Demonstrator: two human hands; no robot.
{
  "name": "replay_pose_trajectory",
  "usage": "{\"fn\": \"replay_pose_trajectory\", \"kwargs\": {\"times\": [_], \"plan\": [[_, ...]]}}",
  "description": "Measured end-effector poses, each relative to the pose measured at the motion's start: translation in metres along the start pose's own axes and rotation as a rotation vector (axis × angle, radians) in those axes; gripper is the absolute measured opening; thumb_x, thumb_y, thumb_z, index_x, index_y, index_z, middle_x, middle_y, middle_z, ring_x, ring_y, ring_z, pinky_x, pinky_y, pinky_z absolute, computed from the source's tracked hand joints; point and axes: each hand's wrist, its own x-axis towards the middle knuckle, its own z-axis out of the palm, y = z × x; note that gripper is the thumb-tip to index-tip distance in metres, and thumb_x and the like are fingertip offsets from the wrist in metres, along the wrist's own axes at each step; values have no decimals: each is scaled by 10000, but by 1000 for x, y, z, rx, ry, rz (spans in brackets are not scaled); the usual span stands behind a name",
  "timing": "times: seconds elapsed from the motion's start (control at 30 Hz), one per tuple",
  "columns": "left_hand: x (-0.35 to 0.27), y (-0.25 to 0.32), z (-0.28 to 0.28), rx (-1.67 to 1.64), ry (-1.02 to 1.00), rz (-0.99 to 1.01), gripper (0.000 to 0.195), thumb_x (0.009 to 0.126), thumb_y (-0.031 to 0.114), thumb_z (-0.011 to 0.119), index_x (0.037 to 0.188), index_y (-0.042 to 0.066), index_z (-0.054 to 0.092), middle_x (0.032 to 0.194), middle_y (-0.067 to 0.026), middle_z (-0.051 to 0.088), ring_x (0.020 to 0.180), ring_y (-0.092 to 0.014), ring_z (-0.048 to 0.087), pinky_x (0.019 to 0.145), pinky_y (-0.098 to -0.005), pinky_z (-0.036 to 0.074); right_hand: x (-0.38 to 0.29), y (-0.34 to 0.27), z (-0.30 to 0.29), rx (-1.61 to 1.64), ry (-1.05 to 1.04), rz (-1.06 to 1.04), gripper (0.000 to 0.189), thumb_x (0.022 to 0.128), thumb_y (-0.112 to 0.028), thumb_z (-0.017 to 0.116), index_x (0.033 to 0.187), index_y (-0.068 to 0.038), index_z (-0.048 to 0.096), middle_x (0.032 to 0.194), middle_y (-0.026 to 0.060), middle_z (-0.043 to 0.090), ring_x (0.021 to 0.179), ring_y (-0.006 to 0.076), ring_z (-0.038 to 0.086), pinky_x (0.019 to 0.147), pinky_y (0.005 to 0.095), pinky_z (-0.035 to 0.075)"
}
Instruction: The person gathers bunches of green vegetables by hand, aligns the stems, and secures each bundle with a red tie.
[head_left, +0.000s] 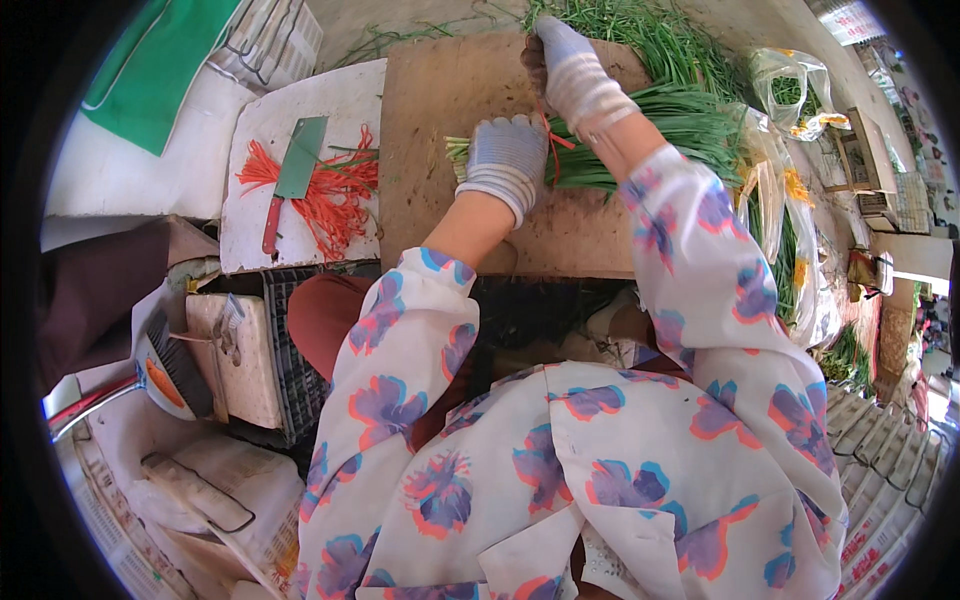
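My left hand (506, 157), in a grey knitted glove, is closed over the pale cut ends of a bundle of long green leafy stalks (679, 135) lying on a stained wooden board (450, 82). A red tie (553, 142) passes around the bundle just right of that hand. My right hand (562, 64), gloved alike, is raised beyond the bundle with its fingers closed on the upper end of the tie. At the left, a cleaver (300, 161) with a red handle lies over a heap of red ties (337, 217) on a white foam surface (247, 217).
Loose green stalks (652, 30) are heaped behind the board. Clear plastic bags (765, 165) holding greens stand at the right. A black plastic crate (292, 337), a foam box (236, 360) and a brush (172, 367) are at lower left. Green cloth (161, 67) hangs at upper left.
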Motion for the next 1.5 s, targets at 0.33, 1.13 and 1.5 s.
{"fn": "replay_pose_trajectory", "kwargs": {"times": [0.33,1.13,1.5], "plan": [[22,-13,-7,-197,-196,7,687,708,443,683,1213,36,455,1107,-176,605,1020,-321,606,874,-408,473,124,51,-35,-2184,-116,-150,311,817,-237,615,1108,-138,667,1172,109,621,1117,277,576,916,353,481],[-39,75,-140,-1424,-975,214,609,818,327,671,1284,4,449,1183,-106,561,1059,-194,545,890,-343,455,-288,84,-153,589,89,-888,902,737,-372,765,1408,-91,232,1137,106,572,992,200,559,808,333,505],[-82,314,-197,-801,-724,954,579,972,363,402,1444,69,239,1333,-199,440,1146,-239,495,1000,-333,371,-527,133,-348,944,127,-842,371,809,-175,697,1120,5,603,1049,110,670,938,197,653,862,339,522]]}}
